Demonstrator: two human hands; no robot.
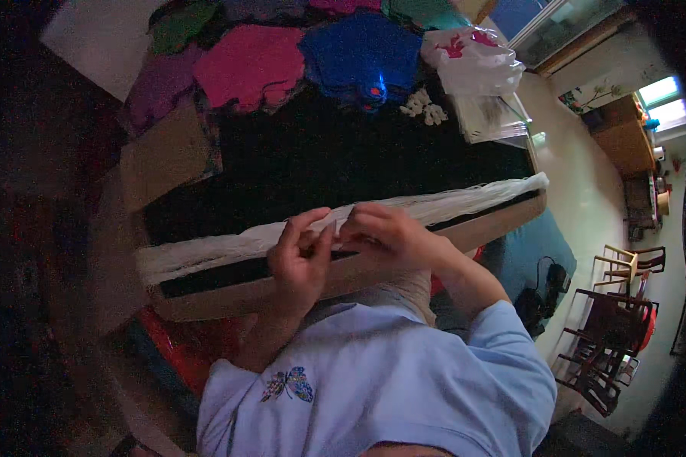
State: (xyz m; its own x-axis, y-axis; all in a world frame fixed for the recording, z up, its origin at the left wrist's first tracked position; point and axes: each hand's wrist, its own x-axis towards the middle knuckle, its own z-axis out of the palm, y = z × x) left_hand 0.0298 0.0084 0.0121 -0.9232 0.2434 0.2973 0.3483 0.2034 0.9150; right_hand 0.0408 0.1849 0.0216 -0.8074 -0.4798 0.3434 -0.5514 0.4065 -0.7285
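Observation:
A long bundle of white strands stretches across the near side of the black table surface, close to its front edge. Both of my hands are over the middle of it, fingertips nearly meeting. My left hand has its fingers curled towards the thumb. Opposite it, my right hand pinches with thumb and forefinger. Something small and pale shows between the fingertips, too small to name. Whether the strands under the hands are gripped too is hidden by the fingers.
Farther back lie stacked pink and blue fabric pieces, with purple pieces at the left. Small white bits sit near a white plastic bag at the back right. Brown cardboard covers the left edge. Dark chairs stand right.

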